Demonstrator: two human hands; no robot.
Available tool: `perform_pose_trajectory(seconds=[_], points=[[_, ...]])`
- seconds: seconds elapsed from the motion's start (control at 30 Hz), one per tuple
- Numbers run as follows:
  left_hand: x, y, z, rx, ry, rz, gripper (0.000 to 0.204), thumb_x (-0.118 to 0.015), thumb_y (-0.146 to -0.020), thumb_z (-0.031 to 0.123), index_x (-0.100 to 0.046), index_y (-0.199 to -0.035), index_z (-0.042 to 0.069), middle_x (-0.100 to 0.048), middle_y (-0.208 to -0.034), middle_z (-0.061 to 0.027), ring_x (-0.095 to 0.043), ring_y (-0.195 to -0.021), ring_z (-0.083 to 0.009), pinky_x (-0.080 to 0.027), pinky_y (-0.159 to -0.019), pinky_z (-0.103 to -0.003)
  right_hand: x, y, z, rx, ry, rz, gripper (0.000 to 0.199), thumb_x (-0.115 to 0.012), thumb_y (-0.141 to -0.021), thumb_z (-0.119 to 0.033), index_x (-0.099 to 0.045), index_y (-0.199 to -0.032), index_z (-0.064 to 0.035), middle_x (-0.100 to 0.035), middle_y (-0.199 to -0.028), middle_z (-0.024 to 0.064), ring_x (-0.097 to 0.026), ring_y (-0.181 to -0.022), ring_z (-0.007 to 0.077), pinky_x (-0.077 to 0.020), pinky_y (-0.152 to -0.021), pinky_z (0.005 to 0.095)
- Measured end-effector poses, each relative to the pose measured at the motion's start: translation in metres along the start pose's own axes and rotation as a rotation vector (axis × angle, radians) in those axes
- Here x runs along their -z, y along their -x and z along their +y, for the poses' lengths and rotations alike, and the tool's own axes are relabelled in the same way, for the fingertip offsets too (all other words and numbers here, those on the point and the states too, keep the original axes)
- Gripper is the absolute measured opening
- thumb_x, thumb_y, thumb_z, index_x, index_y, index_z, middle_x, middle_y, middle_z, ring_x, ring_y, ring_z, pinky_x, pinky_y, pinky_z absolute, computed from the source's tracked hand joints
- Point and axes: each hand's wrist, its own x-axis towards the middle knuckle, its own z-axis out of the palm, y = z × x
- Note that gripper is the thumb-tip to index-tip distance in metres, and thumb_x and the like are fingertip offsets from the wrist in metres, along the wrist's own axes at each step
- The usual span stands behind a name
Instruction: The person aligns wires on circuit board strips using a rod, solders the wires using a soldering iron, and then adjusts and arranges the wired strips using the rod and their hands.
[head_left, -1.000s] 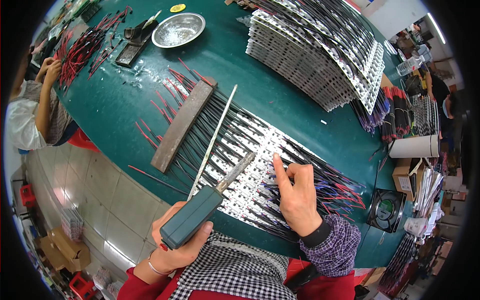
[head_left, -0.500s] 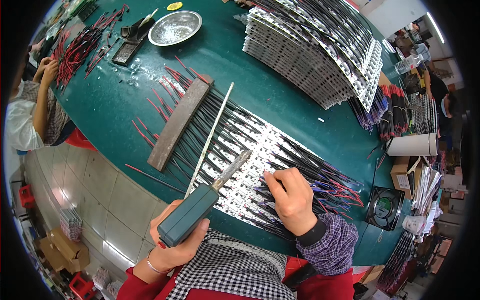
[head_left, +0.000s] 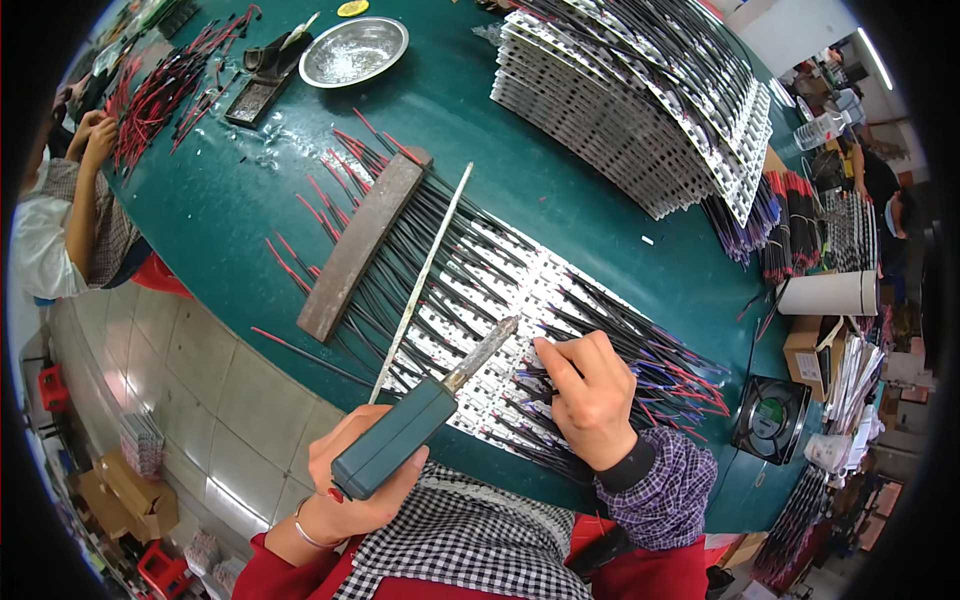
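Observation:
My left hand [head_left: 365,470] is wrapped round the dark green handle of a soldering iron [head_left: 395,437]. The iron's thick, worn metal tip reaches over a white circuit board panel [head_left: 535,275], just left of my right fingertips. My right hand [head_left: 592,400] is closed in a pinch low over the panel, on what looks like a thin wire; the fingers partly hide it. Rows of black wires [head_left: 640,345] with red and blue ends lie across the panel's right side. More black wires run out on its left, under a brown bar [head_left: 365,245] and a thin pale rod [head_left: 425,275].
A tall stack of wired white panels [head_left: 610,120] stands at the far right. Farther back are a metal bowl [head_left: 353,52], a black tray [head_left: 255,100] and a heap of red and black wires [head_left: 160,120]. A small fan [head_left: 770,418] sits right; a co-worker [head_left: 75,215] works at left.
My left hand has moved a little to the right with the soldering iron, bringing its tip closer to my right fingers. My right hand stays nearly in place.

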Motion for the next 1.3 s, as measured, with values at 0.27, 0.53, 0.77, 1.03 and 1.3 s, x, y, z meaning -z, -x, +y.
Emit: perform_pose_trajectory(seconds=[0.27, 0.53, 0.77, 1.03, 1.3], points=[[-0.004, -0.001, -0.002, 0.019, 0.026, -0.058, 0.026, -0.080, -0.073, -0.005, -0.070, -0.097, -0.007, -0.072, -0.095, -0.0176, -0.071, -0.079, -0.0243, -0.056, -0.070, -0.030, -0.001, -0.003, 0.000, 0.038, 0.027, -0.002, 0.035, -0.068, -0.066, -0.002, -0.072, -0.101, 0.0010, -0.053, -0.080, 0.0056, -0.056, -0.074, 0.0219, -0.0458, -0.059, 0.0336], [-0.007, 0.000, -0.006, 0.039, 0.023, -0.070, 0.026, -0.080, -0.072, -0.006, -0.069, -0.096, -0.007, -0.071, -0.093, -0.0173, -0.071, -0.077, -0.0239, -0.055, -0.070, -0.030, -0.003, -0.003, 0.001, 0.041, 0.027, 0.013, 0.029, -0.069, -0.069, -0.003, -0.071, -0.098, 0.0006, -0.053, -0.080, 0.0054, -0.057, -0.074, 0.0211, -0.0449, -0.058, 0.0327], [-0.008, 0.000, -0.006, 0.059, -0.011, -0.080, 0.025, -0.080, -0.071, -0.005, -0.067, -0.091, -0.007, -0.069, -0.090, -0.0172, -0.069, -0.075, -0.0238, -0.053, -0.068, -0.030, -0.004, -0.003, 0.002, 0.047, 0.027, 0.009, 0.029, -0.069, -0.070, -0.004, -0.071, -0.098, 0.0010, -0.052, -0.079, 0.0054, -0.056, -0.074, 0.0209, -0.0442, -0.058, 0.0326], [-0.009, -0.003, -0.010, -0.045, -0.005, -0.058, 0.023, -0.079, -0.077, 0.004, -0.071, -0.097, -0.005, -0.065, -0.080, -0.0117, -0.062, -0.063, -0.0203, -0.049, -0.059, -0.029, -0.005, -0.002, 0.002, 0.054, 0.038, 0.009, 0.029, -0.068, -0.071, -0.004, -0.071, -0.099, 0.0012, -0.052, -0.081, 0.0060, -0.056, -0.076, 0.0212, -0.0443, -0.059, 0.0327], [-0.002, 0.004, -0.008, -0.035, -0.032, 0.001, 0.026, -0.076, -0.078, 0.003, -0.071, -0.102, -0.005, -0.066, -0.086, -0.0124, -0.063, -0.068, -0.0210, -0.050, -0.062, -0.029, -0.005, -0.001, 0.000, 0.043, 0.048, 0.004, 0.028, -0.067, -0.072, -0.005, -0.071, -0.099, 0.0009, -0.053, -0.081, 0.0058, -0.057, -0.076, 0.0215, -0.0449, -0.060, 0.0327]])
